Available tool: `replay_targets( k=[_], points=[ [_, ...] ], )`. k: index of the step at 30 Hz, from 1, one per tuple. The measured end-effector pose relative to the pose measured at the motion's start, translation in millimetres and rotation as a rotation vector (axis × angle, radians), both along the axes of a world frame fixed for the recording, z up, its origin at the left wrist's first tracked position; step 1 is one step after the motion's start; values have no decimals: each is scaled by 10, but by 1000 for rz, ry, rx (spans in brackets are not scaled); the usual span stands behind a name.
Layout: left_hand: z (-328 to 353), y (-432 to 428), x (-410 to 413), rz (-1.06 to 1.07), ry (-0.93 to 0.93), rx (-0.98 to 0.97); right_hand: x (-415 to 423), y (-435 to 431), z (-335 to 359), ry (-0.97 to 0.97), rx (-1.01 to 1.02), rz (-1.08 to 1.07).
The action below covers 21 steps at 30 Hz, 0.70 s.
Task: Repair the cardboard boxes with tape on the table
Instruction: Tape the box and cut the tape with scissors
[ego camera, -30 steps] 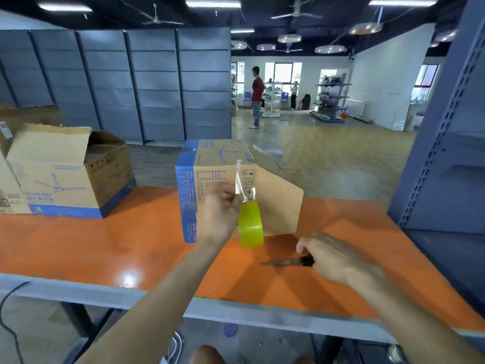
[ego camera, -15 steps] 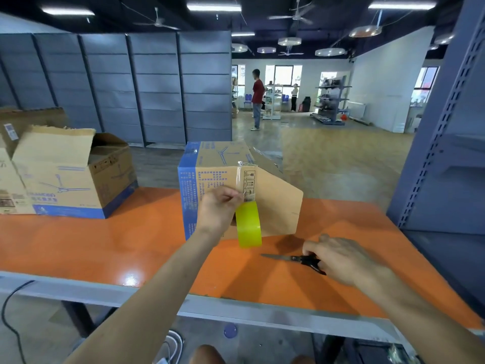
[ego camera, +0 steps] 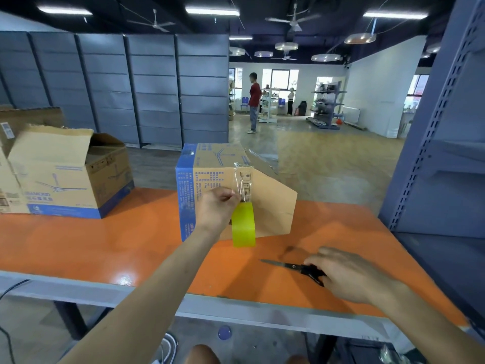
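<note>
The cardboard box (ego camera: 210, 179) stands at the middle of the orange desk (ego camera: 105, 245), with blue print down its near left edge. One brown flap (ego camera: 273, 206) swings out toward 3 o'clock. A strip of clear tape (ego camera: 242, 185) runs from the box's top edge down the seam where the flap meets the printed face.

At the strip's lower end the left hand (ego camera: 217, 208) is raised in front of the box. Its fingers are curled and pinch the clear tape just where it leaves the yellow-green tape roll (ego camera: 243, 224). The roll hangs edge-on below the hand, in front of the box and off the desk.

At 5 o'clock from the box, black-handled scissors (ego camera: 288, 266) lie flat on the desk, blades closed and pointing toward 9 o'clock. The right hand (ego camera: 349, 274) covers the handles, palm down, its fingers curled round them; the hand is slightly blurred.

At 9 o'clock from the box, well apart from it, a second cardboard box (ego camera: 73, 177) sits on the desk with its flaps up. A grey shelving rack (ego camera: 446, 153) stands at the desk's 3 o'clock end. Far off at 12 o'clock a person in a red shirt (ego camera: 254, 101) stands on the shop floor.
</note>
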State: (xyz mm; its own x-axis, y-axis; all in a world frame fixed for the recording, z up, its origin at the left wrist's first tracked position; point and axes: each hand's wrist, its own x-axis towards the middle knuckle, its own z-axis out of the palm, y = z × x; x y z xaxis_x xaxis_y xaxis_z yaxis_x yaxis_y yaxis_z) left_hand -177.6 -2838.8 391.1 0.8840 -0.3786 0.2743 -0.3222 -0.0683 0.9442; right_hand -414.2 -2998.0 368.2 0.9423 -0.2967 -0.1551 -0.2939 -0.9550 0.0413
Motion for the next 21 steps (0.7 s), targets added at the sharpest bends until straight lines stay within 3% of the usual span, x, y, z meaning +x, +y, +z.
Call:
replay_targets(
  k=[8, 12, 16, 21],
  points=[
    [4, 7, -26, 20, -22, 14, 104, -20, 70, -13, -47, -54],
    [6, 8, -40, 11, -13, -2, 82, -117, 258, -128, -31, -70],
    [9, -23, -15, -20, 4, -12, 82, -177, 595, -337, 238, -64],
    [12, -41, -36, -23, 34, 9, 290, -210, 849, -391, 328, -8]
  ],
)
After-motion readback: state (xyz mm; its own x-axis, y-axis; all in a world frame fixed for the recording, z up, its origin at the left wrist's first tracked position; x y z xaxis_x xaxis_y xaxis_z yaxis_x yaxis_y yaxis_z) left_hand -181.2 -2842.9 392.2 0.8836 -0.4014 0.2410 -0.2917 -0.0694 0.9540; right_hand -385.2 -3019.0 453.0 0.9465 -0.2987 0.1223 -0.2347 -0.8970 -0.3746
